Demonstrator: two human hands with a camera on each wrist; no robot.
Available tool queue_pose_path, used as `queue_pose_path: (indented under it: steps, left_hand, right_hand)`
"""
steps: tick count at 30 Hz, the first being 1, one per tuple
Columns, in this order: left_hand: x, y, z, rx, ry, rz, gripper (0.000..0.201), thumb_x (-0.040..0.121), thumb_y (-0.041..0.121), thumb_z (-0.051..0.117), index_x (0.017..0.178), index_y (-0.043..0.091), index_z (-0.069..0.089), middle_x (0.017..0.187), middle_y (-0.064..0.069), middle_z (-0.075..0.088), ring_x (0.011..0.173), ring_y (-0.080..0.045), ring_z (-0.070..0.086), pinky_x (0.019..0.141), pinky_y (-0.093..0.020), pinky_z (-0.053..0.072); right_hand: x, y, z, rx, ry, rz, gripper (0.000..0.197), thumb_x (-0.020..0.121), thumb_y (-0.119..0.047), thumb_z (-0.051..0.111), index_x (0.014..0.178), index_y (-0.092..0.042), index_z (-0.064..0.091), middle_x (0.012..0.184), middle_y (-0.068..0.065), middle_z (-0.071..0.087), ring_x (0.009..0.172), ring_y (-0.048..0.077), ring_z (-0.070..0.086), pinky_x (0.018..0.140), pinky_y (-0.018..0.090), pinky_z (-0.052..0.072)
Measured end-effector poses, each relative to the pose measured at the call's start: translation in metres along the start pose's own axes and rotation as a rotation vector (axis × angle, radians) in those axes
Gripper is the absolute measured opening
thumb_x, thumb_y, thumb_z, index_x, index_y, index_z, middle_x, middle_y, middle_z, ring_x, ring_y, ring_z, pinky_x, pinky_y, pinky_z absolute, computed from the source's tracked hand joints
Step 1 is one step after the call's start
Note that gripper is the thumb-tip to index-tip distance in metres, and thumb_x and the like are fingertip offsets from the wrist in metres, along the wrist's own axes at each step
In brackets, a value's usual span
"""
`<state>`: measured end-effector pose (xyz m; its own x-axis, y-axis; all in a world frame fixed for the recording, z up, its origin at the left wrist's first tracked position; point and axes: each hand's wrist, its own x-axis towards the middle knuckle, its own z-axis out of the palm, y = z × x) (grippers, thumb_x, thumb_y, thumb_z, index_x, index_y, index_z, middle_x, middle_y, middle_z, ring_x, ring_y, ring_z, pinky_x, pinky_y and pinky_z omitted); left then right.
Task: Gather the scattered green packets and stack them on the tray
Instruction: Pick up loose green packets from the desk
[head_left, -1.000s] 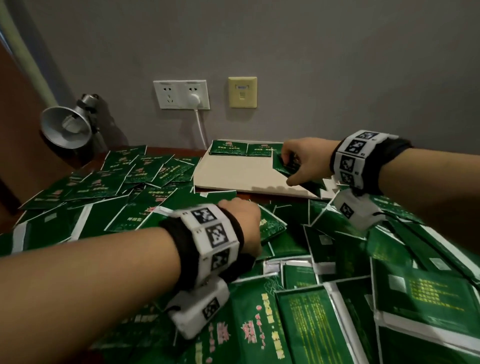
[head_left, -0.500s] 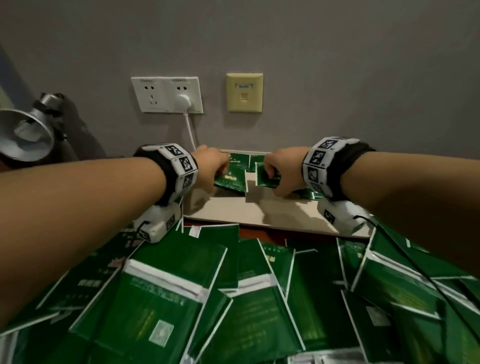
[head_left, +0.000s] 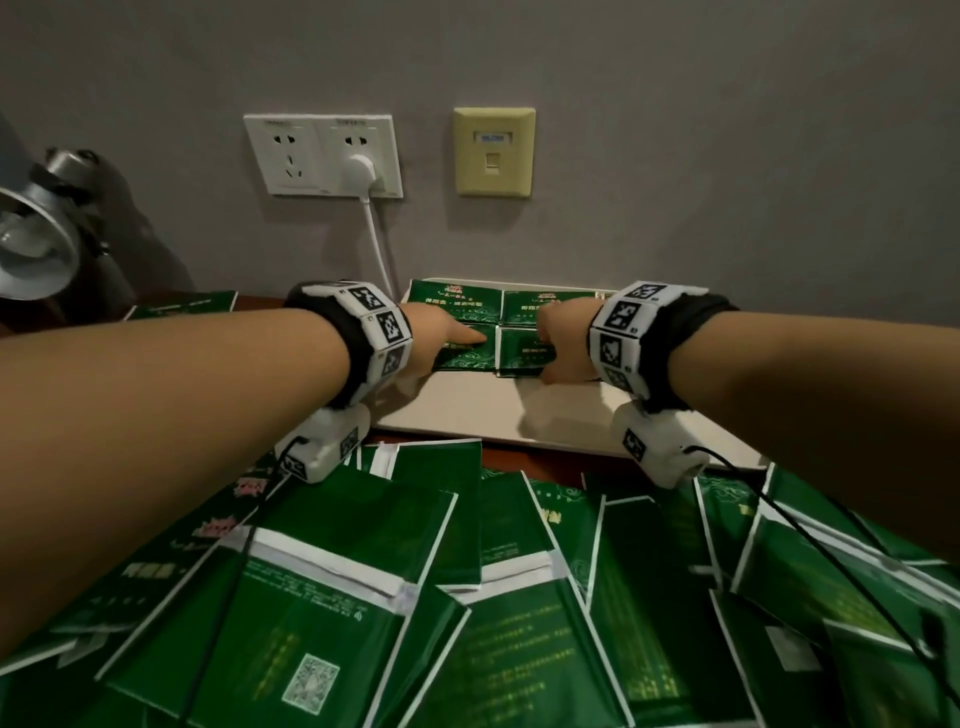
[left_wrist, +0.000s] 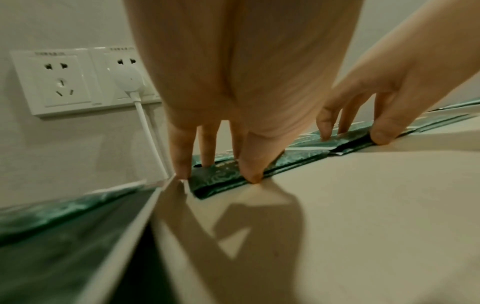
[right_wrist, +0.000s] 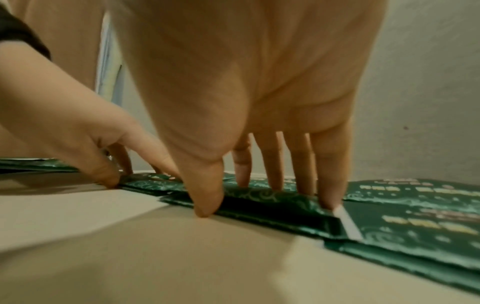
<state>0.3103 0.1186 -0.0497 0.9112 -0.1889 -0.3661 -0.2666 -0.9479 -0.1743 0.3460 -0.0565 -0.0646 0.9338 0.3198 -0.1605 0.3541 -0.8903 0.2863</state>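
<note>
A beige flat tray (head_left: 493, 415) lies against the wall. Two green packets (head_left: 454, 299) sit side by side along its back edge. In front of them lie two more. My left hand (head_left: 449, 338) presses the left packet (head_left: 467, 358) flat. In the left wrist view its straight fingertips (left_wrist: 182, 170) and thumb rest on that packet (left_wrist: 215, 186). My right hand (head_left: 563, 345) presses the right packet (head_left: 522, 353). The right wrist view shows its fingers (right_wrist: 298, 181) on top of this packet (right_wrist: 272, 214), with the thumb at the near edge.
Several scattered green packets (head_left: 363, 597) cover the table in front of the tray. More stacked packets (right_wrist: 415, 226) lie right of my right hand. A wall socket (head_left: 322, 156) with a white cable (head_left: 376, 244), a yellow wall plate (head_left: 493, 150) and a metal lamp (head_left: 36, 244) stand behind.
My left hand came from the pile up to the tray with a packet. Both hands lowered their packets flat onto the tray, in front of the back row.
</note>
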Motion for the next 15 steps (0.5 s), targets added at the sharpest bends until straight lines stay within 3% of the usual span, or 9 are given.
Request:
queue_pose_path:
  steps: [4, 8, 10, 15]
  left_hand:
    - [0.005, -0.007, 0.003, 0.013, -0.022, -0.002, 0.102, 0.076, -0.012, 0.059, 0.149, 0.046, 0.019, 0.153, -0.007, 0.037, 0.122, -0.031, 0.053, 0.096, -0.044, 0.050]
    - [0.011, -0.007, 0.003, 0.074, -0.041, 0.005, 0.103, 0.076, -0.005, 0.066, 0.151, 0.044, 0.014, 0.154, -0.007, 0.035, 0.127, -0.032, 0.049, 0.100, -0.043, 0.047]
    - [0.011, -0.008, 0.002, 0.078, -0.013, 0.005, 0.101, 0.077, -0.002, 0.067, 0.152, 0.042, 0.014, 0.153, -0.008, 0.035, 0.129, -0.032, 0.047, 0.101, -0.043, 0.046]
    - [-0.036, -0.002, -0.009, 0.050, 0.085, -0.028, 0.070, 0.091, 0.012, 0.059, 0.151, 0.029, 0.028, 0.152, -0.002, 0.038, 0.134, -0.025, 0.042, 0.106, -0.035, 0.039]
  right_hand:
    - [-0.002, -0.004, -0.007, 0.044, -0.027, -0.011, 0.054, 0.081, -0.048, 0.068, 0.119, -0.010, 0.059, 0.111, 0.008, 0.066, 0.098, 0.028, 0.064, 0.084, 0.034, 0.053]
    - [0.000, 0.001, -0.003, -0.001, 0.008, -0.005, 0.053, 0.077, -0.055, 0.066, 0.110, -0.013, 0.064, 0.094, 0.004, 0.069, 0.083, 0.025, 0.067, 0.079, 0.035, 0.057]
    - [-0.007, 0.001, -0.004, -0.021, 0.003, -0.009, 0.055, 0.078, -0.054, 0.065, 0.114, -0.013, 0.059, 0.099, 0.004, 0.067, 0.087, 0.026, 0.066, 0.082, 0.039, 0.056]
    - [-0.053, -0.006, -0.022, 0.002, 0.018, -0.128, 0.052, 0.088, -0.043, 0.063, 0.128, -0.012, 0.053, 0.120, 0.007, 0.062, 0.106, 0.028, 0.060, 0.088, 0.037, 0.051]
